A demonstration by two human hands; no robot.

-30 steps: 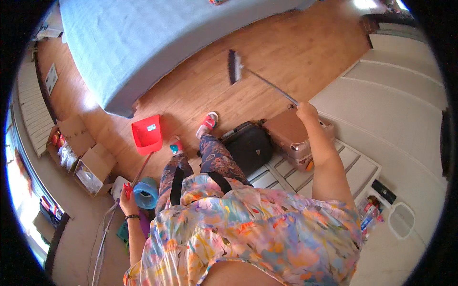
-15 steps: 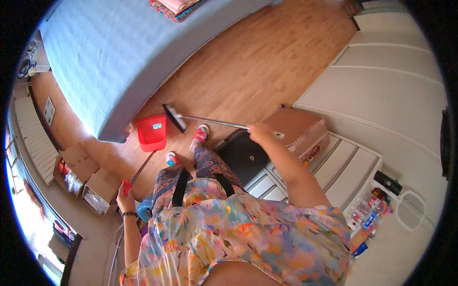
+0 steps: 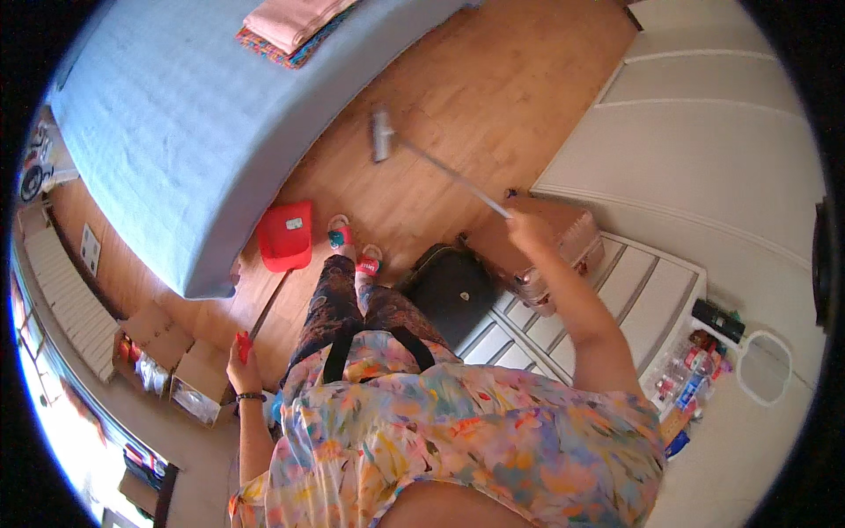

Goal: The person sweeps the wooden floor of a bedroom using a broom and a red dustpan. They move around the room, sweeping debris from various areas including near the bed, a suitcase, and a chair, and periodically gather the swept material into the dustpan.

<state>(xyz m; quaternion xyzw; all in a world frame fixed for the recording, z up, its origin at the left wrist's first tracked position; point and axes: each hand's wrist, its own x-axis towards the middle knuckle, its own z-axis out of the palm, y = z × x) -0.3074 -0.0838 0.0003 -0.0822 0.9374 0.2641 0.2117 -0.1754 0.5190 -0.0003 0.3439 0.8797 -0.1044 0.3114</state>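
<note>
My right hand [image 3: 531,234] is closed round the end of the grey stick of a broom [image 3: 451,172]. Out over the wooden floor, the broom's head is blurred and stands well beyond my feet. My left hand [image 3: 242,373] is wrapped around the red grip of a long-handled dustpan. Its red pan [image 3: 286,242] rests on the floor beside the bed corner, left of my sandals [image 3: 340,231].
A bed with a blue cover [image 3: 185,114] fills the far left, folded cloths [image 3: 295,25] on top. To the right stand a black bag [image 3: 449,295], a brown suitcase [image 3: 502,242] and white drawers [image 3: 620,308]. Open cardboard boxes [image 3: 158,334] sit at left.
The broom has swung away from the dustpan, out to the far right along the floor. My feet have shifted, one now further forward. Both hands keep their hold.
</note>
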